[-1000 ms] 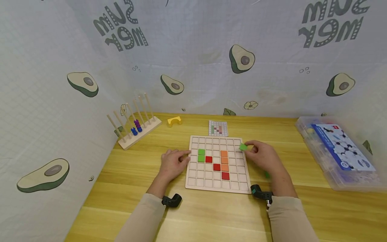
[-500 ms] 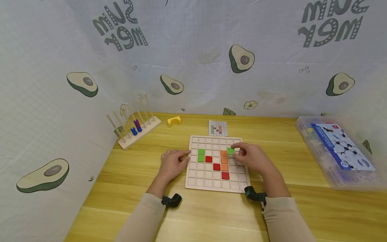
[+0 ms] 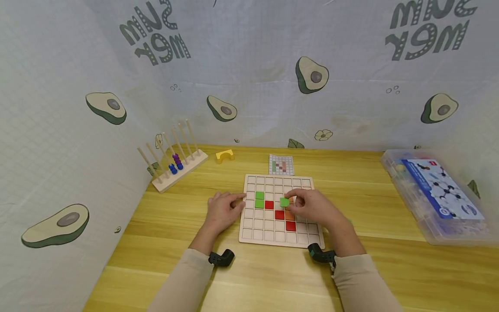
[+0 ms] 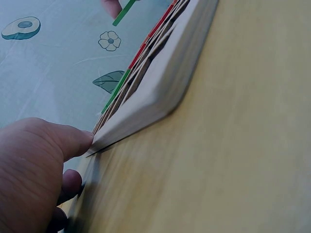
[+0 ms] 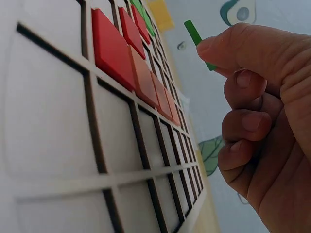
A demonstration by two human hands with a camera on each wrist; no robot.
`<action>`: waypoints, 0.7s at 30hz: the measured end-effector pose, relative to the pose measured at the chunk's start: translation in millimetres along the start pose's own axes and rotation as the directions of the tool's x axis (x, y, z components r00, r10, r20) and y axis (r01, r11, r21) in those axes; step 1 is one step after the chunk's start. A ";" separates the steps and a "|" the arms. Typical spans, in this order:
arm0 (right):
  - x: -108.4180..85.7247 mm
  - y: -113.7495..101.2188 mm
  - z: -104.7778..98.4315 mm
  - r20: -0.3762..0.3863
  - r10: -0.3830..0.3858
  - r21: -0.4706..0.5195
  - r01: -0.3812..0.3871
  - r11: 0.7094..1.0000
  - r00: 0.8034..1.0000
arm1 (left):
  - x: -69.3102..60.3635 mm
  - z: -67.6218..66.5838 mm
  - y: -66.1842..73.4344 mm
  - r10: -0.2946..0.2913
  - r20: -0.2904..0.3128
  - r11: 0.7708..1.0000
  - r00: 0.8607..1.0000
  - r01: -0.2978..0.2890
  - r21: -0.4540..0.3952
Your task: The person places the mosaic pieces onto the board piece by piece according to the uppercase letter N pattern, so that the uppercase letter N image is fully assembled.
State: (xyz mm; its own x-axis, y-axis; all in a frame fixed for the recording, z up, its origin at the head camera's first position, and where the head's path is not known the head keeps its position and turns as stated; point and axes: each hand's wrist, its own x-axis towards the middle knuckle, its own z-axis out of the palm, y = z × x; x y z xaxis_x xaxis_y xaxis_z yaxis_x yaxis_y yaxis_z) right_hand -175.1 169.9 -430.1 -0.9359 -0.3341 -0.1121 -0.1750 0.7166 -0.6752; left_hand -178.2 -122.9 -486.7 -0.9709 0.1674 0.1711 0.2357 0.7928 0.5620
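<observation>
A square wooden grid board [image 3: 249, 236] lies on the table with green, red and orange square tiles set in some of its cells. Thumb and finger of my right hand [image 3: 313, 208] pinch a loose green tile [image 3: 284, 202] raised over the board, near the orange tiles [image 3: 290, 215]. In the right wrist view that tile [image 5: 193, 33] stands tilted, clear of the grid, with the other fingers curled. My left hand [image 3: 223, 212] rests on the table at the board's left edge, fingertips touching it. Two green tiles [image 3: 259, 199] sit in the left part, and red tiles [image 3: 279, 215] run diagonally.
Behind the board lies a small printed grid card [image 3: 281, 165]. A peg stand [image 3: 181, 172] with blue and purple beads is at the back left, beside a yellow arch block [image 3: 225, 156]. A clear plastic box [image 3: 422, 225] stands at the right. Another green piece [image 3: 349, 221] is mostly hidden behind my right wrist.
My right hand has carried the green tile leftward from the board's right edge to above the orange tiles. My left hand has stayed at the board's left edge.
</observation>
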 end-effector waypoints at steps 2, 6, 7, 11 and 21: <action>0.7 -2.8 3.2 0.022 -0.002 0.010 0.002 1.000 1.000 | -0.2 -0.2 0.3 0.002 -0.001 1.000 1.000 -0.002 0.001; 2.0 -9.1 10.5 0.052 -0.043 0.003 0.042 0.999 0.998 | -0.4 -0.3 0.8 0.005 0.002 1.000 1.000 -0.005 -0.003; 2.3 -11.0 12.3 0.057 -0.058 0.000 0.058 0.998 0.997 | -0.5 -0.5 1.0 0.006 0.002 1.000 1.000 -0.006 -0.005; 3.8 -17.7 20.1 0.071 -0.103 -0.033 0.105 0.994 0.992 | -0.4 -0.7 0.9 0.007 0.000 1.000 1.000 -0.007 -0.006; 8.0 -27.8 40.4 0.072 -0.194 -0.125 0.202 0.971 0.978 | -0.6 -2.5 1.8 0.016 -0.005 1.000 1.000 -0.017 -0.003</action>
State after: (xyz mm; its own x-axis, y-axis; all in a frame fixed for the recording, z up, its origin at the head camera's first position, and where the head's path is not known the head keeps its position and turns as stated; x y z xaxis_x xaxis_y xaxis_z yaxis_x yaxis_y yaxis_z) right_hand -165.4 122.6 -441.7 -0.8596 -0.5100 -0.0310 -0.3972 0.7050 -0.5876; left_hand -177.1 -123.0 -483.7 -0.9667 0.1773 0.1846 0.2518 0.7883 0.5614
